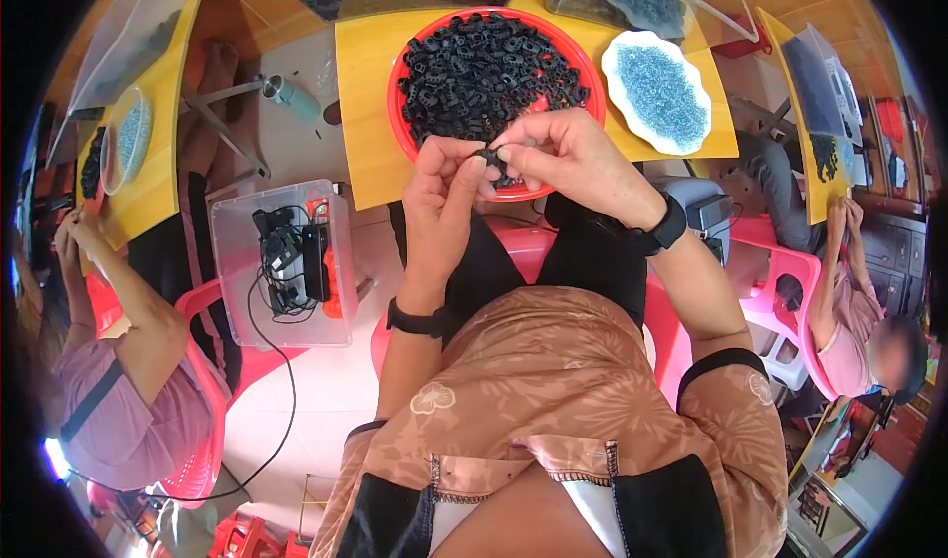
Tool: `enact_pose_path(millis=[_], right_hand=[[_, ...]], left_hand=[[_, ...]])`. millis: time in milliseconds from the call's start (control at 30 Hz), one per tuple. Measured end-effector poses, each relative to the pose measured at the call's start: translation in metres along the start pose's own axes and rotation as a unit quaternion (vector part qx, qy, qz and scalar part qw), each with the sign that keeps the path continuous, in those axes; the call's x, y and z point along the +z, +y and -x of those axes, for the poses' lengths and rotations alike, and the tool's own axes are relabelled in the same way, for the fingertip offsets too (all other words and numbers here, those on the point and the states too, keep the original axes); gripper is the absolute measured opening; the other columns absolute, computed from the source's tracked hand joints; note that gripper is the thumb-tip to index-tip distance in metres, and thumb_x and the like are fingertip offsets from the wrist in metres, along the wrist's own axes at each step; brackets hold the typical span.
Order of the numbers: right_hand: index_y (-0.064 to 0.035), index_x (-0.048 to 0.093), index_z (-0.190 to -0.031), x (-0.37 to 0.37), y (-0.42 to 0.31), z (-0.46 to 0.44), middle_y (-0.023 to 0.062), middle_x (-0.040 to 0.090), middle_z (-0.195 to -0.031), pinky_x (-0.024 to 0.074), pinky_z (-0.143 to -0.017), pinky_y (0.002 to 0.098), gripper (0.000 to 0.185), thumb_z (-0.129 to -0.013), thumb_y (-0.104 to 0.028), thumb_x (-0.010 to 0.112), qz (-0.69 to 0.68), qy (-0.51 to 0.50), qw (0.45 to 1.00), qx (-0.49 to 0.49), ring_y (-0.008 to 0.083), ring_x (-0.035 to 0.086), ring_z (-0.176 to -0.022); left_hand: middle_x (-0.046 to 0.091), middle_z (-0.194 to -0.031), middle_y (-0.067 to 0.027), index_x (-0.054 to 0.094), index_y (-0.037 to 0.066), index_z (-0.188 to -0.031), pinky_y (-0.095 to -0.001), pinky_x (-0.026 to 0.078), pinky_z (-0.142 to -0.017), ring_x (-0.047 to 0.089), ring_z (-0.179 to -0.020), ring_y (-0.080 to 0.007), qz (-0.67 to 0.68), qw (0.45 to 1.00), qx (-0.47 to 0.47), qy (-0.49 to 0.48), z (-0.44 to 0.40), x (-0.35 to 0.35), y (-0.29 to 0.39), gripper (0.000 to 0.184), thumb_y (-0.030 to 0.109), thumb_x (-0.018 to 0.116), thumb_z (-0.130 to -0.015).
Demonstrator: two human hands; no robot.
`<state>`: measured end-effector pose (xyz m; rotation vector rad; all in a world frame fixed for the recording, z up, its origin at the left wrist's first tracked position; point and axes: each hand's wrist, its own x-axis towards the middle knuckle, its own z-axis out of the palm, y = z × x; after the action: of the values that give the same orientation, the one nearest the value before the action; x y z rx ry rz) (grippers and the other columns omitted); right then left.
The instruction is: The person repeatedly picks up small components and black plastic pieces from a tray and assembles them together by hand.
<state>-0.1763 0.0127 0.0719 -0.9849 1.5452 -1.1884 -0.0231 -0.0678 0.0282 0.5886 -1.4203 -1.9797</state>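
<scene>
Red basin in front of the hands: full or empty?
The red basin is not empty: black pieces cover most of its inside, with red showing through near the right hand. How deep they lie, I cannot tell.

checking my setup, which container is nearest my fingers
The round red basin of black parts, under your fingers; the white dish and clear bins sit farther off.

A yellow table (365, 158) is carrying a broad red basin (394, 109), which is standing near the middle and reaching the near edge, where it is holding a heap of small black pieces (464, 69). Just to its right, a white scalloped plate (679, 147) is resting on the same surface, bearing a spread of tiny pale-blue pieces (657, 94). Yellow tabletop is showing left of the basin, while two clear containers are lining the far side.
</scene>
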Motion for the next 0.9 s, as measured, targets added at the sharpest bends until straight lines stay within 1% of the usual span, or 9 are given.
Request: enact_pose_path(millis=[167, 267, 367, 400, 500, 567, 667, 767, 900], right_hand=[[0.0039, 0.065, -0.092, 0.0, 0.002, 0.0, 0.0044, 0.067, -0.075, 0.0469, -0.055, 0.0213, 0.017, -0.087, -0.011, 0.057, 0.013, -0.001, 1.0, 0.021, 0.0062, 0.059, -0.061], [0.0035, 0.065, -0.091, 0.003, 0.001, -0.001, 0.0044, 0.066, -0.076, 0.0477, -0.056, 0.0211, 0.016, -0.087, -0.01, 0.058, 0.015, 0.006, 0.999, 0.041, 0.007, 0.06, -0.062], [0.0026, 0.066, -0.092, -0.004, 0.003, -0.001, 0.0048, 0.067, -0.077, 0.0483, -0.057, 0.0208, 0.015, -0.087, -0.01, 0.06, -0.091, -0.028, 0.994, 0.055, 0.0077, 0.06, -0.063], [0.0024, 0.067, -0.092, -0.008, 0.002, 0.001, 0.0049, 0.067, -0.077, 0.0485, -0.058, 0.0207, 0.015, -0.087, -0.011, 0.061, -0.099, -0.04, 0.993, 0.058, 0.0079, 0.06, -0.063], [0.0014, 0.068, -0.094, -0.019, 0.0, 0.004, 0.0053, 0.067, -0.079, 0.049, -0.06, 0.0206, 0.016, -0.086, -0.013, 0.065, -0.115, -0.068, 0.988, 0.074, 0.0081, 0.061, -0.065], [0.0008, 0.068, -0.093, -0.021, 0.001, 0.008, 0.0056, 0.068, -0.08, 0.0491, -0.06, 0.02, 0.016, -0.086, -0.013, 0.066, -0.127, -0.065, 0.985, 0.099, 0.0077, 0.061, -0.065], [0.0, 0.069, -0.092, -0.021, -0.003, 0.012, 0.006, 0.069, -0.081, 0.0491, -0.06, 0.0188, 0.016, -0.085, -0.014, 0.067, -0.147, -0.068, 0.98, 0.119, 0.0069, 0.061, -0.065], [-0.0002, 0.069, -0.09, -0.018, -0.009, 0.013, 0.0064, 0.069, -0.082, 0.0489, -0.059, 0.0179, 0.015, -0.085, -0.014, 0.067, -0.137, -0.068, 0.981, 0.121, 0.0062, 0.061, -0.064], [-0.0001, 0.068, -0.086, -0.012, -0.004, 0.01, 0.0068, 0.069, -0.081, 0.0487, -0.058, 0.0177, 0.012, -0.085, -0.012, 0.066, -0.134, -0.06, 0.983, 0.111, 0.006, 0.06, -0.063]], left_hand=[[0.06, -0.078, -0.0011, 0.054, 0.003, -0.098, -0.0174, 0.043, -0.056, 0.053, -0.065, -0.0037, -0.06, 0.997, 0.042, 0.002, 0.0, 0.003, -0.004, 0.006, 0.006, 0.052, -0.093], [0.06, -0.077, -0.0011, 0.054, 0.003, -0.098, -0.0173, 0.043, -0.057, 0.053, -0.064, -0.0035, -0.085, 0.996, 0.033, 0.008, 0.0, 0.001, -0.006, 0.006, 0.006, 0.052, -0.093], [0.06, -0.077, -0.0013, 0.054, 0.003, -0.098, -0.0171, 0.043, -0.057, 0.052, -0.064, -0.0037, -0.043, 0.999, 0.016, 0.004, 0.001, 0.002, -0.002, 0.006, 0.006, 0.053, -0.093], [0.06, -0.077, -0.0013, 0.054, 0.003, -0.098, -0.0172, 0.043, -0.057, 0.052, -0.064, -0.0038, -0.025, 1.0, 0.008, -0.007, 0.001, 0.003, -0.001, 0.007, 0.007, 0.053, -0.093], [0.06, -0.077, -0.0013, 0.054, 0.003, -0.099, -0.0176, 0.043, -0.058, 0.052, -0.063, -0.0041, 0.014, 0.999, -0.007, -0.039, 0.002, 0.004, 0.0, 0.007, 0.007, 0.053, -0.093], [0.06, -0.078, -0.0014, 0.054, 0.003, -0.099, -0.018, 0.044, -0.058, 0.052, -0.063, -0.0045, 0.013, 0.998, -0.006, -0.054, 0.002, 0.005, 0.0, 0.008, 0.007, 0.053, -0.093], [0.06, -0.078, -0.0018, 0.054, 0.003, -0.099, -0.0187, 0.044, -0.058, 0.053, -0.065, -0.0049, 0.058, 0.995, -0.012, -0.079, 0.002, 0.004, -0.002, 0.007, 0.007, 0.053, -0.093], [0.06, -0.078, -0.0022, 0.054, 0.003, -0.098, -0.019, 0.044, -0.059, 0.053, -0.066, -0.0053, 0.071, 0.993, -0.009, -0.092, 0.003, 0.004, -0.003, 0.006, 0.006, 0.053, -0.093], [0.06, -0.078, -0.0027, 0.054, 0.003, -0.099, -0.0189, 0.043, -0.059, 0.053, -0.066, -0.0055, 0.082, 0.994, -0.012, -0.074, 0.004, 0.005, -0.003, 0.007, 0.006, 0.053, -0.092]])
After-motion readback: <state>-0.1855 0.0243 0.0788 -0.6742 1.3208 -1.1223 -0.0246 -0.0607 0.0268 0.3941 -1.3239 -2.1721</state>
